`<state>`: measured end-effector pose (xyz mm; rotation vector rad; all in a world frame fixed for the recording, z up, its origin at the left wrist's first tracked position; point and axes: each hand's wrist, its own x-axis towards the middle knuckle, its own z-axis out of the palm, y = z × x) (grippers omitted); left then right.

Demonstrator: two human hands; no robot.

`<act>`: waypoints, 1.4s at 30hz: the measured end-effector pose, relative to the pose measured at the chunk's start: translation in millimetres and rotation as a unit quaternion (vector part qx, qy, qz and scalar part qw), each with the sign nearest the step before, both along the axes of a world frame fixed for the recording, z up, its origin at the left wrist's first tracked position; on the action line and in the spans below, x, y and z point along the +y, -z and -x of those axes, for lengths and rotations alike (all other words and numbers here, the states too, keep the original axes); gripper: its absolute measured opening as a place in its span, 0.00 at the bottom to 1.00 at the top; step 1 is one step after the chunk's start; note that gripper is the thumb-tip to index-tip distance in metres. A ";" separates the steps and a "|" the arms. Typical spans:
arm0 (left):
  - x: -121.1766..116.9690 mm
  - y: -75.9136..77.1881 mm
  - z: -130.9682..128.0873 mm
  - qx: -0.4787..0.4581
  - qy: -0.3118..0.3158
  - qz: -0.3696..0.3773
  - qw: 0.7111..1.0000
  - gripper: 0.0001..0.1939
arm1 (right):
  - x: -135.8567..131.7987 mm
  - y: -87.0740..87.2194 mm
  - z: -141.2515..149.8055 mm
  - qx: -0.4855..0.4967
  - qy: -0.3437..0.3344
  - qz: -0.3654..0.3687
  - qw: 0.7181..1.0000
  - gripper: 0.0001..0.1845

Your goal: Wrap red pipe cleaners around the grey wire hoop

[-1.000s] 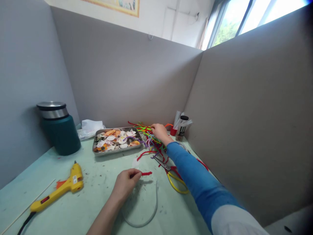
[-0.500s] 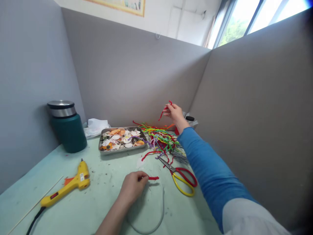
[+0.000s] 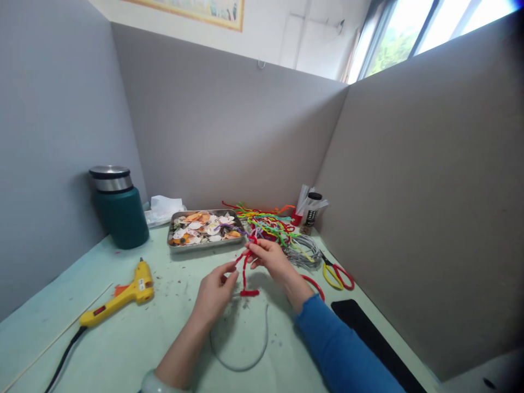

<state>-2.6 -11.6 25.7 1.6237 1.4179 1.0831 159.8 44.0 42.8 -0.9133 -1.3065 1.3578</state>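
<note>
My left hand (image 3: pixel 219 286) is closed, its thumb and forefinger pinching the end of a red fuzzy yarn (image 3: pixel 244 273). Higher and to the right, my right hand (image 3: pixel 270 259) grips the same yarn between its fingertips. From there a strand hangs to a short red-wrapped piece (image 3: pixel 249 293) just right of my left fingers. A bit of grey wire seems to lead from this piece under my left hand. Below lies a curved grey wire (image 3: pixel 241 369) on the table; whether it joins the wrapped piece is hidden.
Ahead are a metal tray (image 3: pixel 204 248) of shells, colourful yarn (image 3: pixel 270 221) and coiled grey wire (image 3: pixel 307 251). A glue gun (image 3: pixel 118 300) and green flask (image 3: pixel 120 215) stand left. Scissors (image 3: pixel 338 275), a red loop handle (image 3: pixel 315 285) and a black strip (image 3: pixel 372 338) are right.
My right hand has come down and towards me from above the yarn pile, bringing a red strand to my left hand. My left hand has moved slightly up. The view has shifted a little.
</note>
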 end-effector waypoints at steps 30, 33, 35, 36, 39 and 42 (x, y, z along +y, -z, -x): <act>3.8 -11.1 10.0 -0.440 0.036 0.161 0.883 0.16 | -13.1 16.6 -3.5 0.252 0.073 0.090 0.961 0.10; 4.6 -11.0 10.1 -0.449 0.012 0.135 0.883 0.16 | -14.5 18.0 0.4 0.234 0.063 0.105 0.964 0.10; 4.9 -10.6 10.4 -0.448 -0.006 0.117 0.886 0.15 | -15.9 19.6 3.5 0.214 0.052 0.107 0.970 0.11; 4.9 -10.6 10.6 -0.447 -0.018 0.108 0.888 0.15 | -16.6 20.6 5.1 0.203 0.046 0.106 0.972 0.11; 5.0 -12.0 11.6 -0.446 -0.040 0.080 0.891 0.14 | -18.4 23.7 8.9 0.175 0.012 0.106 0.979 0.12; 4.8 -14.4 12.5 -0.444 -0.031 0.067 0.893 0.13 | -19.5 25.9 10.5 0.157 -0.022 0.111 0.981 0.12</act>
